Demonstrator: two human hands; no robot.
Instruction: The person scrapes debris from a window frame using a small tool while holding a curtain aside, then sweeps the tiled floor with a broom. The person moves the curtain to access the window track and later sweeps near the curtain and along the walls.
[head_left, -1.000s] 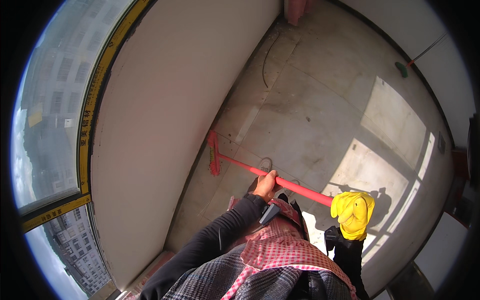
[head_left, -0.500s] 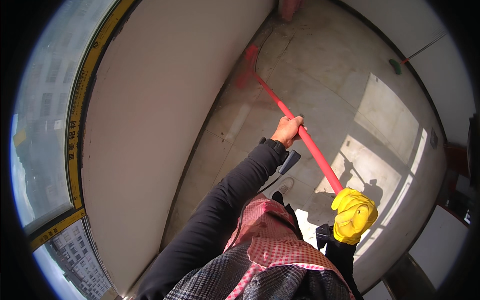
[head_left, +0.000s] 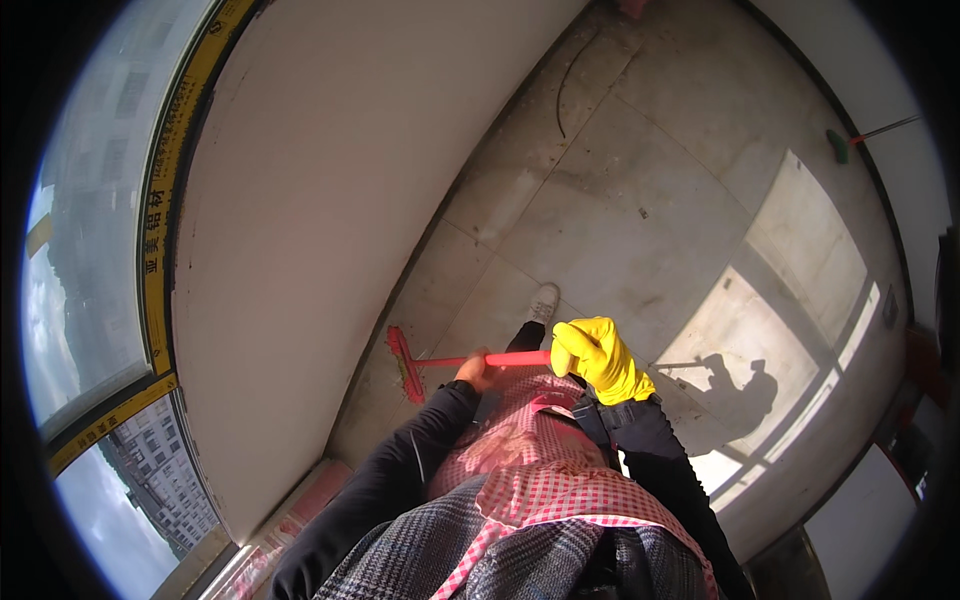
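A red-handled broom lies across in front of my body, its red bristle head on the left, close to the foot of the wall. My bare left hand is wrapped round the handle near the head. At the other end of the handle, my right hand, in a yellow rubber glove, is closed on it. One white shoe shows on the floor beyond the handle. A pink checked apron covers my front.
A pale wall rises along the left, with a yellow-taped window frame beyond it. On the tiled floor lie a thin dark strip and small debris. A green-headed broom leans at the far right wall.
The red broom has swung from pointing far ahead to lying crosswise, its head drawn back toward me on the left. Both hands have moved with it, the right one leftward and up in the picture.
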